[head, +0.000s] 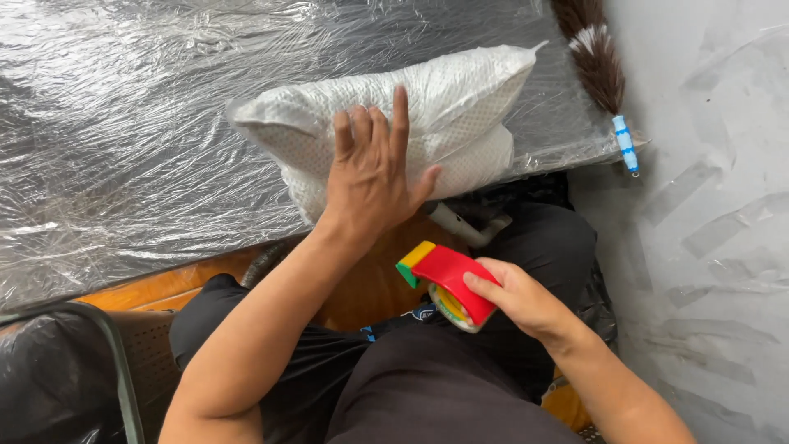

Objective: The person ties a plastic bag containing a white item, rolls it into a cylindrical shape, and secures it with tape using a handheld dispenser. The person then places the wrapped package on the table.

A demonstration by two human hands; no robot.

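My left hand (374,168) lies flat, fingers spread, on a white wrapped pillow-shaped bundle (448,103) that rests at the near edge of a table covered in clear plastic film (123,123). My right hand (514,296) grips a red tape dispenser (448,275) with a yellow and green front end, held over my lap just below the table edge. A roll of tape sits in the dispenser under my fingers.
A brown feather duster (596,57) with a blue-and-white handle lies at the table's right edge. A grey floor (715,247) with tape marks is to the right. A dark chair back (57,370) stands at lower left. A wooden seat (173,284) shows beneath me.
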